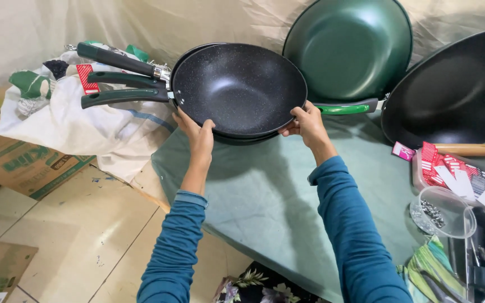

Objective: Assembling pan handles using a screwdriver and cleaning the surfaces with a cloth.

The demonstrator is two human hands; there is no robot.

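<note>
Black speckled non-stick coating lines the top wok (241,88) of a stack of what appear to be 3 nested pans, judged by the 3 dark handles (124,78) that fan out to its left; the stack rests on the green cloth-covered table (254,196). Left hand (199,134) grips the near-left rim of the top wok, fingers curled under and thumb on the edge; right hand (308,124) closes on the near-right rim likewise. Both holds look firm. In my judgement, the grip is best kept level and symmetrical, with the pan raised straight so that its coating does not scrape the one below and the handles do not snag. Behind and right of the stack, a green wok (348,47) leans upright against the plastic sheet, empty. Further right, a large black wok (456,90) with a wooden handle, also empty. Right of the stack and nearer the camera, a clear tray (419,174) holds red and white tags; a clear round tub (444,213) beside it holds small metal fasteners, exact type too small to tell.
</note>
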